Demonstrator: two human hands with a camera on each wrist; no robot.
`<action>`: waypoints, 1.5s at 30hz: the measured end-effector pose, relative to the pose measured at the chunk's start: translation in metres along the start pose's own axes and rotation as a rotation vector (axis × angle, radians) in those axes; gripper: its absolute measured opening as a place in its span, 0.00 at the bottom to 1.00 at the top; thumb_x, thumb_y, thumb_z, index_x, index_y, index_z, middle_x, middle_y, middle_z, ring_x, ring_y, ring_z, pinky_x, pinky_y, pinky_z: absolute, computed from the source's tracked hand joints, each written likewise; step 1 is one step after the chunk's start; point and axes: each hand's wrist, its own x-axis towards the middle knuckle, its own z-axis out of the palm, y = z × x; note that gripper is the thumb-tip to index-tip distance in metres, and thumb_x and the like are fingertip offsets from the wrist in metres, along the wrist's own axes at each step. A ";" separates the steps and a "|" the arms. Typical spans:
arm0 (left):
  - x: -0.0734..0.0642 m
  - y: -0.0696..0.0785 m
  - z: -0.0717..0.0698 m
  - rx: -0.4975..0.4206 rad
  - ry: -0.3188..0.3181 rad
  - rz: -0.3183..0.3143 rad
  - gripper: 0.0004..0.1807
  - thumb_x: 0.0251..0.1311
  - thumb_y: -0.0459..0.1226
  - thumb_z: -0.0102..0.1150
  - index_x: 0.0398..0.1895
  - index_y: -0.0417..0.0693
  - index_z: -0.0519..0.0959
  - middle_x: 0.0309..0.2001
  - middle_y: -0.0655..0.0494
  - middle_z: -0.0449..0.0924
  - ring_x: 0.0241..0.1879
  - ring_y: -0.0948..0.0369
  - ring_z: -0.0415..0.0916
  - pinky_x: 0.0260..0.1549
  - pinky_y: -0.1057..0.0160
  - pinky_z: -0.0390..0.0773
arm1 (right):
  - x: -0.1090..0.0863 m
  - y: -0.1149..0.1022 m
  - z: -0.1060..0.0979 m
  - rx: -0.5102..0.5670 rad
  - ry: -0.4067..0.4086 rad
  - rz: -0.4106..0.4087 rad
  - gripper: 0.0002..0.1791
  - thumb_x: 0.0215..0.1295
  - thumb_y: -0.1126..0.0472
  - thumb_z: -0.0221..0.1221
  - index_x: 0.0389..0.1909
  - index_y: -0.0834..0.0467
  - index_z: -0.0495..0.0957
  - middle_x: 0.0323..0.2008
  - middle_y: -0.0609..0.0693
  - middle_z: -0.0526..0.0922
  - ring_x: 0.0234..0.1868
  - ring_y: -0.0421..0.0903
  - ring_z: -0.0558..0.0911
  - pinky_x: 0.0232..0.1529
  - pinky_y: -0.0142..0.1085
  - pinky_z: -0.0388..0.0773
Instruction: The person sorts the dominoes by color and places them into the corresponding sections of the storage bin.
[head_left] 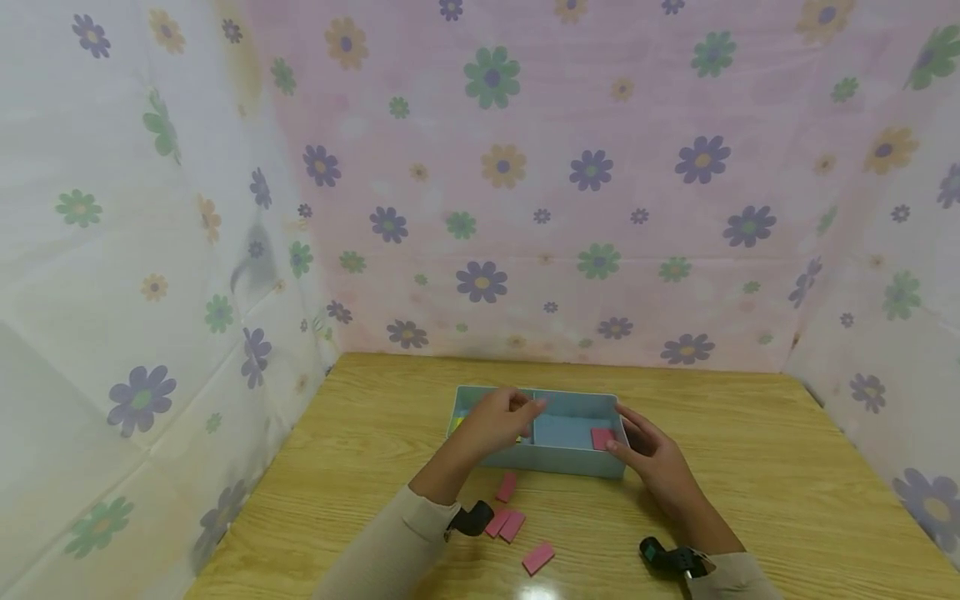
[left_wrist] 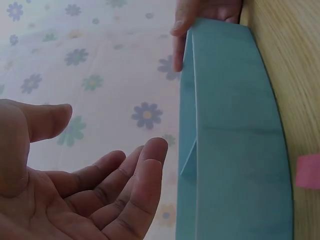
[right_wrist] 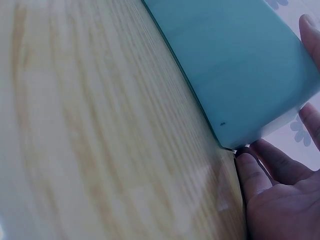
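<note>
A pale blue two-compartment box [head_left: 570, 462] stands on the table. My left hand [head_left: 491, 429] hovers over its left compartment near the divider; in the left wrist view the left hand [left_wrist: 105, 195] has loosely bent fingers, thumb apart and nothing between them. At the box's right end, my right hand [head_left: 658, 468] holds the corner, thumb at the front rim and fingers along the end wall. The right wrist view shows fingertips [right_wrist: 250, 172] low by the box's bottom corner. One pink block [head_left: 602, 438] lies in the right compartment. Something yellow [head_left: 459, 423] shows in the left one, partly hidden by the left hand.
Several pink blocks lie in front of the box, among them one close to its front wall [head_left: 507, 487] and one nearer the table's front [head_left: 538, 558]. The wood-grain table [head_left: 772, 467] is bordered by flowered cloth [head_left: 540, 250] at the back and sides.
</note>
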 end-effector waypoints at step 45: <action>-0.028 -0.075 0.012 0.239 0.051 0.025 0.10 0.52 0.39 0.80 0.31 0.46 0.86 0.28 0.62 0.84 0.29 0.66 0.78 0.28 0.64 0.80 | 0.001 -0.001 0.001 0.011 0.018 0.017 0.40 0.74 0.51 0.63 0.82 0.45 0.56 0.79 0.64 0.59 0.78 0.65 0.61 0.54 0.18 0.73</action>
